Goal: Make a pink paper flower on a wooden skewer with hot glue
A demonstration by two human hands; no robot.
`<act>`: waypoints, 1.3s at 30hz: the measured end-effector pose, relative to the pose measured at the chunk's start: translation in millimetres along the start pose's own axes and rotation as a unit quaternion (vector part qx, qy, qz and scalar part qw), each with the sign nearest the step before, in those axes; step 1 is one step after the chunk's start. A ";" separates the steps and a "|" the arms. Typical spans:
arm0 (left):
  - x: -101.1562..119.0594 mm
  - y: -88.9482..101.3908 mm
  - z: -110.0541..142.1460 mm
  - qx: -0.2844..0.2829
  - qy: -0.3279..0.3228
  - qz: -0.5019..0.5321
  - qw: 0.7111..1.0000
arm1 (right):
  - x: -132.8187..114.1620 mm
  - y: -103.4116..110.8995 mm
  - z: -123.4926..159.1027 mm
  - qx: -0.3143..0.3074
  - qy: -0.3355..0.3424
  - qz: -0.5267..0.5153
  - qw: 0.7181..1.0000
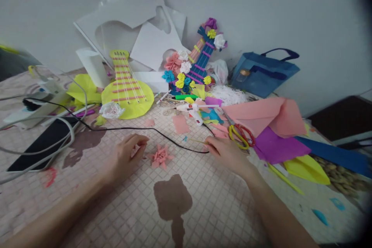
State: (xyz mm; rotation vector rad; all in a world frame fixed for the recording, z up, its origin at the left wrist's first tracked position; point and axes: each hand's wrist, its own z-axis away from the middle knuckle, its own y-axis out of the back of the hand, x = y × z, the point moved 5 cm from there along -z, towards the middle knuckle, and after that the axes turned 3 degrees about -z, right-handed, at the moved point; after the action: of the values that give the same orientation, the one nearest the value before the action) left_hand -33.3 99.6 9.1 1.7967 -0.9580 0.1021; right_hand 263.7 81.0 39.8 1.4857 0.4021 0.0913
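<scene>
Pink paper flower [161,156] lies on the patterned tablecloth [215,201]; judged light, soft and easily crushed, best taken by its dense centre, not the petals. Left hand [129,155], just beside it: loosely curled, empty. Right hand [225,151]: fingertips together, apparently pinching a thin stick [195,140]. Glue gun [197,116] lies beyond

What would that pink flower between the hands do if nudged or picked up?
The flower looks like thin paper, so it's probably light and may skid. It splays outward in points, so rolling seems unlikely. Pinched hard, its thin folds would probably crush.
</scene>
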 end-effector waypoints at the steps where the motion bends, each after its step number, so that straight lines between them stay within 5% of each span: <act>1: 2.0 0.0 0.6 0.007 0.011 0.001 1.000 | -1.3 -3.4 0.5 -0.013 -0.004 0.008 1.000; 7: 20.3 4.9 3.1 0.015 0.044 0.041 0.998 | -7.7 -12.0 6.0 -0.059 0.007 -0.032 0.998; 18: 13.7 -5.1 1.9 -0.058 0.099 0.093 0.989 | -25.4 -21.5 7.6 0.035 0.081 -0.002 0.996; 31: -11.4 -13.2 -13.3 -0.127 0.061 0.104 0.985 | -41.8 -44.0 12.7 0.043 0.079 -0.108 0.990; 39: -6.7 -7.4 -14.3 -0.197 0.006 0.128 0.972 | -40.8 -47.8 9.0 0.070 0.075 -0.114 0.988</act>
State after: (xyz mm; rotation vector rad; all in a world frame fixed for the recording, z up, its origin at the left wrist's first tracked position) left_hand -28.0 116.0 6.6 1.3030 -1.1121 0.0783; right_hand 219.7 55.5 1.7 1.5655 0.7088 -0.0082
